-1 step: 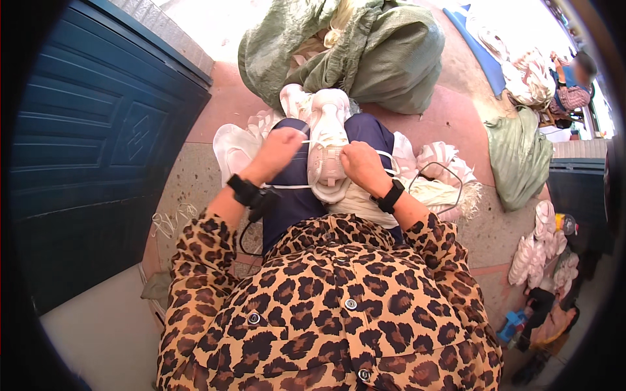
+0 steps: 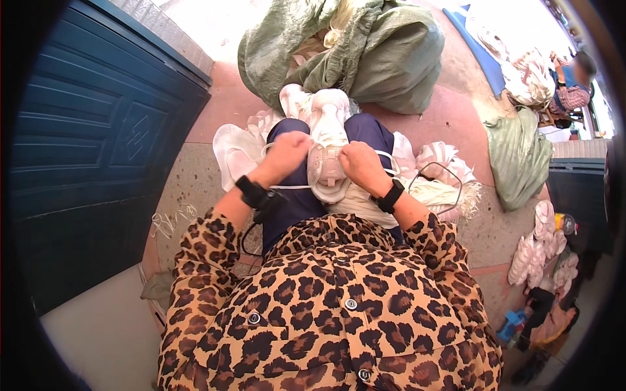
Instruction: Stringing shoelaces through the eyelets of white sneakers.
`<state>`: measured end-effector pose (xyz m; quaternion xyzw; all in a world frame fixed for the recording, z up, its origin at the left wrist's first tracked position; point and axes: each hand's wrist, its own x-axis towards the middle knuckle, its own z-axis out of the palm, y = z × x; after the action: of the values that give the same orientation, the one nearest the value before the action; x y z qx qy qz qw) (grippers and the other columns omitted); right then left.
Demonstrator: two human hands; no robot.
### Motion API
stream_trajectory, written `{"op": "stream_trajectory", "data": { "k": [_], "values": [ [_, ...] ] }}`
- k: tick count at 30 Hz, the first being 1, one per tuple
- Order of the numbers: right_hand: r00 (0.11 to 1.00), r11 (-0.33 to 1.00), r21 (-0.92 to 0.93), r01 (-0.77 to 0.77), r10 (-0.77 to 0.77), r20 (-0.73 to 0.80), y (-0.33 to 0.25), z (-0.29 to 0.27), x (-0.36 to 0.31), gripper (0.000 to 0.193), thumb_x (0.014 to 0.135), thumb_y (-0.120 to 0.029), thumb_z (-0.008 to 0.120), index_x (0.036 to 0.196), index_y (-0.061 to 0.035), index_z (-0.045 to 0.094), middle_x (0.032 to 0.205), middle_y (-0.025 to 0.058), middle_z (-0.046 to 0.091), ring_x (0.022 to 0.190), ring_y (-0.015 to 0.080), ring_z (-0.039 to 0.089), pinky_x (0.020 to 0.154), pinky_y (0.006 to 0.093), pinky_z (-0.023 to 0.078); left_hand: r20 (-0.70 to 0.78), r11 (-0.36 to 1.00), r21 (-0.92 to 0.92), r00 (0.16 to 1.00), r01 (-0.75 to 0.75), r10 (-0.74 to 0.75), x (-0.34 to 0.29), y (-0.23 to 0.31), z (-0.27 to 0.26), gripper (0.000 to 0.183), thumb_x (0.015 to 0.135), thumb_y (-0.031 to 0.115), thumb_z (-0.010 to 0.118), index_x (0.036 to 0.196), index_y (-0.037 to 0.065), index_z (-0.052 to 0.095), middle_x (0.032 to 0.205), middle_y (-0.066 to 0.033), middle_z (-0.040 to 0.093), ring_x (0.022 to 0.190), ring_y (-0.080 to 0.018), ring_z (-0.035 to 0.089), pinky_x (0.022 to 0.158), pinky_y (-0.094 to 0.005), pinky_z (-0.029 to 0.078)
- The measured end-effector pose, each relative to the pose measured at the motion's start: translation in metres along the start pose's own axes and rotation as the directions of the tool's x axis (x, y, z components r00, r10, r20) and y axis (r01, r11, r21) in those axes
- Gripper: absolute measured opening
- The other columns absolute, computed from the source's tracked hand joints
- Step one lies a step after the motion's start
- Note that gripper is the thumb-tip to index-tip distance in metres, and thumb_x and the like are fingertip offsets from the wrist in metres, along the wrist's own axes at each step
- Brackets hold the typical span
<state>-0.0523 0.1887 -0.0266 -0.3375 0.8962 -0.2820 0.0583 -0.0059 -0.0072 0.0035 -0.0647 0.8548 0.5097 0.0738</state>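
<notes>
A white sneaker [image 2: 328,161] lies lengthwise between my knees, on my dark blue trousers [image 2: 287,212], its near end toward me. White shoelace crosses its upper part, and a pale strand [image 2: 293,187] runs over my left thigh. My left hand [image 2: 289,155] is closed just left of the laced part, with a loop of shoelace beside it; its fingertips are slightly smeared. At the right edge of the sneaker, my right hand [image 2: 362,166] is closed against the lacing. Its fingers hide what they pinch. Another white lace strand [image 2: 386,156] shows just right of that hand.
Ahead of my knees stands a large green woven sack [image 2: 398,58]. White shoe pieces [image 2: 235,151] lie left of my legs, others [image 2: 440,159] to the right beside a bent wire frame [image 2: 460,189]. A blue door [image 2: 98,137] stands at left. A person [image 2: 572,91] sits far right.
My left hand has shifted slightly right, closer to the sneaker, and the lace stretched from it to the sneaker no longer shows taut. My right hand stays in place.
</notes>
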Motion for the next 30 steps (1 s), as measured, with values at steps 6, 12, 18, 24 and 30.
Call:
{"op": "stream_trajectory", "data": {
  "k": [6,12,18,24,30],
  "values": [
    [0.991,0.979,0.162,-0.124,0.116,0.059,-0.003,0.008,0.006,0.017,0.074,-0.014,0.053,0.070,0.0005,0.061,0.073,0.0189,0.057,0.072,0.0365,0.055,0.065,0.0443,0.043,0.024,0.834,0.552,1.000,-0.015,0.002,-0.006,0.010,0.047,0.018,0.082,0.014,0.044,0.078,0.000,0.055,0.073,-0.0208,0.060,0.068,-0.0356,0.060,0.059,-0.0433,0.047],
    [0.990,0.938,0.337,-0.080,0.113,-0.078,0.009,0.023,0.002,0.024,0.072,-0.018,0.053,0.063,0.0041,0.057,0.063,0.0246,0.052,0.062,0.0389,0.052,0.058,0.0450,0.040,-0.001,0.644,0.750,0.973,-0.151,0.230,-0.020,0.004,0.054,0.004,0.073,0.013,0.053,0.076,0.010,0.054,0.063,-0.0117,0.060,0.057,-0.0266,0.062,0.047,-0.0349,0.049],
    [0.972,0.840,0.492,-0.230,0.223,0.075,0.006,0.014,-0.001,0.026,0.072,-0.022,0.058,0.068,0.0031,0.059,0.066,0.0196,0.056,0.058,0.0258,0.055,0.053,0.0351,0.040,-0.094,0.906,0.422,0.995,0.009,0.034,-0.011,0.001,0.059,0.014,0.079,0.014,0.048,0.076,0.002,0.054,0.070,-0.0221,0.057,0.068,-0.0388,0.057,0.058,-0.0444,0.045],
    [0.935,0.776,0.553,-0.303,0.355,0.015,-0.002,0.010,-0.010,0.020,0.069,-0.018,0.066,0.078,0.0000,0.064,0.069,0.0155,0.061,0.061,0.0245,0.060,0.057,0.0310,0.045,-0.117,0.988,0.143,0.990,-0.056,0.073,-0.008,-0.012,0.059,0.020,0.082,0.017,0.048,0.082,-0.001,0.057,0.071,-0.0218,0.056,0.067,-0.0345,0.057,0.060,-0.0366,0.043],
    [0.972,0.901,0.376,-0.216,0.236,-0.008,-0.010,0.002,-0.006,0.015,0.074,-0.014,0.061,0.083,-0.0016,0.059,0.071,0.0162,0.060,0.066,0.0298,0.058,0.059,0.0371,0.045,-0.134,0.998,-0.033,0.990,0.050,-0.054,-0.009,-0.010,0.064,0.025,0.083,0.022,0.052,0.083,-0.002,0.057,0.071,-0.0176,0.059,0.064,-0.0278,0.057,0.060,-0.0344,0.044]
  ]
}}
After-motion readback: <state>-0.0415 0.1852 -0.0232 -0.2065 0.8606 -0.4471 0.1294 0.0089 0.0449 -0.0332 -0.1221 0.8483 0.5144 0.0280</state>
